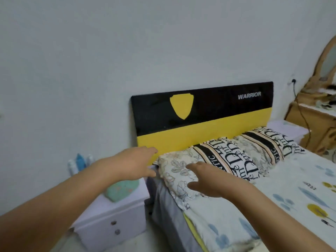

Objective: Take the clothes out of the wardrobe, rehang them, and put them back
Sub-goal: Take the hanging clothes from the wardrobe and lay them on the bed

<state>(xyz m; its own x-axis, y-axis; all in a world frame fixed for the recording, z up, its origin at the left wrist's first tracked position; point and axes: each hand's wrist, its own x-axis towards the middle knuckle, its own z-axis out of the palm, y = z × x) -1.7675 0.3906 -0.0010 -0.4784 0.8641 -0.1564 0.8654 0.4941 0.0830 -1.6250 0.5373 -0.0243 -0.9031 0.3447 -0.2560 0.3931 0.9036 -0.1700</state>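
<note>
Two bare hands in view, a left hand (135, 163) and a right hand (209, 180), each empty with fingers spread. Two pillows on one bed (272, 206): a near pillow (209, 160) and a far pillow (269, 142), both against one black and yellow headboard (200, 120). One white nightstand (112, 215) with two round knobs (115, 227), one green pouch (120, 190) on top, plus one wooden dresser (316, 113).

Plain pale wall (127, 42); black-and-yellow headboard (201, 117) against it, bed (272, 206) below, white nightstand (112, 215) beside, wooden dresser (312, 113) at far right.
</note>
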